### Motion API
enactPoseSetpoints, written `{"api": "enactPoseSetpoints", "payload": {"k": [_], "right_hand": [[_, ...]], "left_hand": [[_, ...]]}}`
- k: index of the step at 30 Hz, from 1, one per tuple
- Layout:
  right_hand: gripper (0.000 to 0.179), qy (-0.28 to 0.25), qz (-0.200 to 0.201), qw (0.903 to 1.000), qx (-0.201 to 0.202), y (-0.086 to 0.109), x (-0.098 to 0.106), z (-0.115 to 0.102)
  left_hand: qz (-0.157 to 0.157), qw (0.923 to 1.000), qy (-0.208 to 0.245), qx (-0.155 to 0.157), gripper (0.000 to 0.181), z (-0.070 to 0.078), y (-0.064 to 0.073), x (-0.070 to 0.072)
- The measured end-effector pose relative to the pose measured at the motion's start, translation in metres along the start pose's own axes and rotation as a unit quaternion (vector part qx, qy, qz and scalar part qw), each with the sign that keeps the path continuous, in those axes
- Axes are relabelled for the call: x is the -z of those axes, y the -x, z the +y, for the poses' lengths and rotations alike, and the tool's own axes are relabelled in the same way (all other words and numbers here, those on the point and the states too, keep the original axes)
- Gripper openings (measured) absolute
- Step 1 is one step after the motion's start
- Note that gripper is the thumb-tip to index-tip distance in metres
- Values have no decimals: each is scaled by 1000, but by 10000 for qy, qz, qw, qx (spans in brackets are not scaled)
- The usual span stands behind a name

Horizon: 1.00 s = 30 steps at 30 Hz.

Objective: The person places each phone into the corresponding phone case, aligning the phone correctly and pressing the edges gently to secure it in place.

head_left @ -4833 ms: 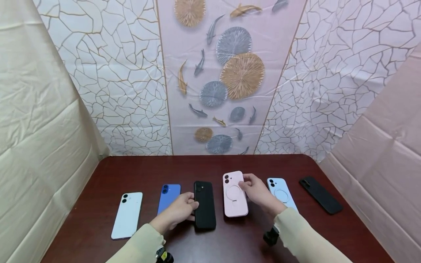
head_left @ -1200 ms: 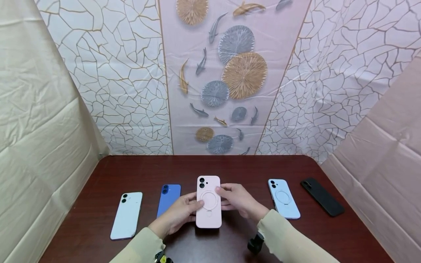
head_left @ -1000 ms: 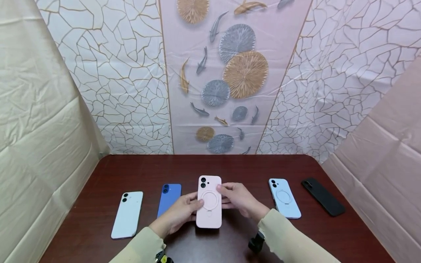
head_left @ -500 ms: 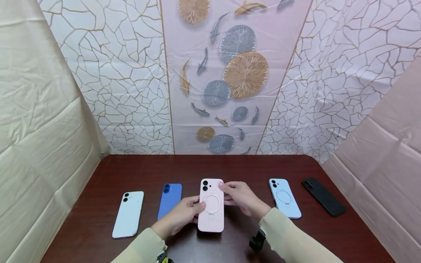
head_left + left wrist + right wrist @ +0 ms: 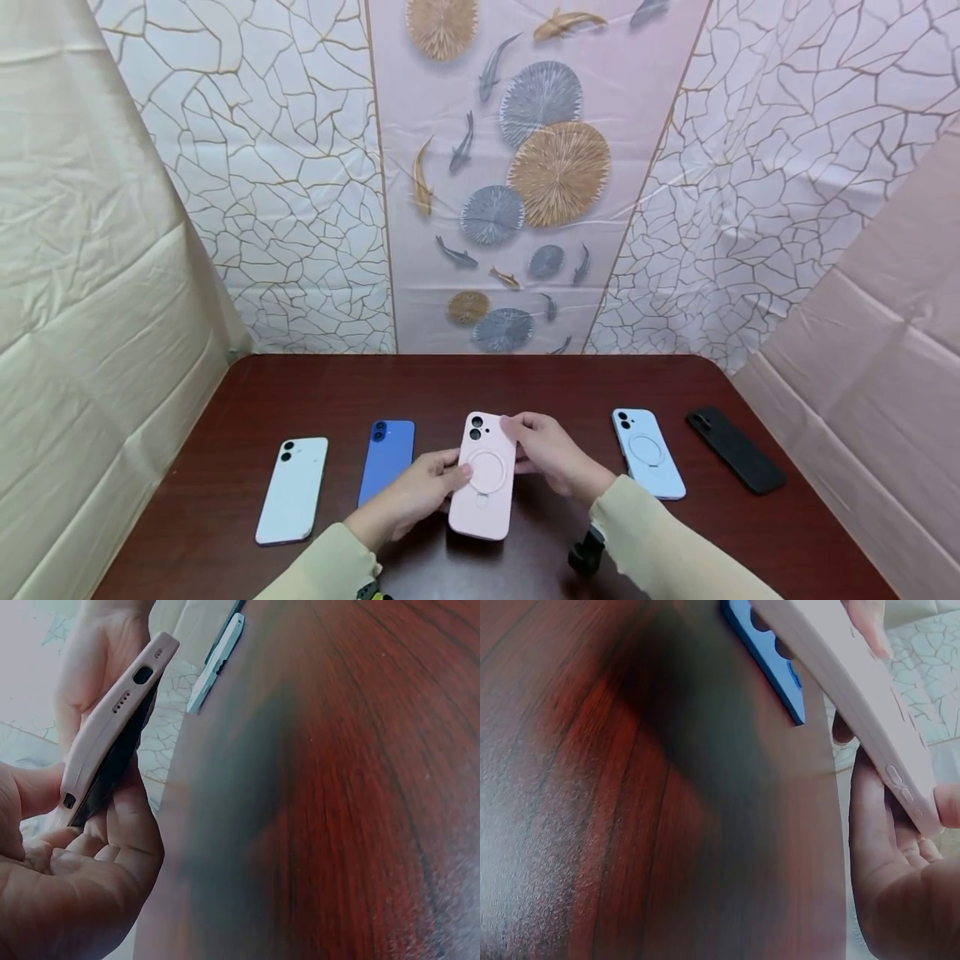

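Both hands hold a pink phone case (image 5: 480, 512) with a ring on its back, tilted over the middle of the table. My left hand (image 5: 418, 493) grips its left edge, thumb on the back and fingers underneath. At the upper right corner my right hand (image 5: 553, 452) pinches it, thumb on top. A dark, flat phone (image 5: 112, 769) shows along the case's underside in the left wrist view; how far it sits inside cannot be told. The case's side buttons (image 5: 904, 787) show in the right wrist view.
To the left lie a white phone (image 5: 292, 492) and a blue phone (image 5: 387, 458). On the right are a light blue phone case (image 5: 648, 454) with a ring and a black phone case (image 5: 735, 450). The dark red table (image 5: 480, 379) meets patterned cloth walls.
Earlier my left hand held a black phone and my right the pink case apart from it. The case has since come left over the phone. Recently it shifts slightly right and nearer, tilting.
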State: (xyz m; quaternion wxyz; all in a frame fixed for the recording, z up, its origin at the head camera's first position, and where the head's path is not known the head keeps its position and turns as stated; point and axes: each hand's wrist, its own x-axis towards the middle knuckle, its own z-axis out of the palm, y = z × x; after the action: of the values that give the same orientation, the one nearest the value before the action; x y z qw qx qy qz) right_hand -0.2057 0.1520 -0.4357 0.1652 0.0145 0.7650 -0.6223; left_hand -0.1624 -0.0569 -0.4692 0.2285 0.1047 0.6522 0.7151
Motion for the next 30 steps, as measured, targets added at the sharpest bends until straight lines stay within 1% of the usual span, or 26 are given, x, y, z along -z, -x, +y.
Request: {"api": "enactPoseSetpoints", "payload": {"k": [5, 10, 12, 16, 18, 25, 30], "right_hand": [[32, 62, 46, 10000, -6, 0, 0, -3], [34, 131, 66, 9999, 16, -1, 0, -2], [36, 137, 41, 9999, 31, -2, 1, -2], [35, 106, -79, 9999, 72, 0, -1, -3], [34, 81, -137, 9998, 109, 1, -2, -4], [31, 55, -338, 9991, 235, 5, -8, -6], [30, 159, -419, 9987, 232, 5, -11, -5]], "left_hand": [[-55, 10000, 24, 25, 42, 0, 0, -2], [-26, 10000, -27, 18, 41, 1, -1, -3], [138, 9999, -88, -39, 42, 3, -3, -2], [665, 9977, -65, -99, 45, 10, -6, 1], [861, 9962, -20, -95, 46, 13, -8, 4], [1009, 9946, -102, -214, 49, 14, -11, 7], [1209, 9924, -144, -162, 47, 15, -11, 5]]}}
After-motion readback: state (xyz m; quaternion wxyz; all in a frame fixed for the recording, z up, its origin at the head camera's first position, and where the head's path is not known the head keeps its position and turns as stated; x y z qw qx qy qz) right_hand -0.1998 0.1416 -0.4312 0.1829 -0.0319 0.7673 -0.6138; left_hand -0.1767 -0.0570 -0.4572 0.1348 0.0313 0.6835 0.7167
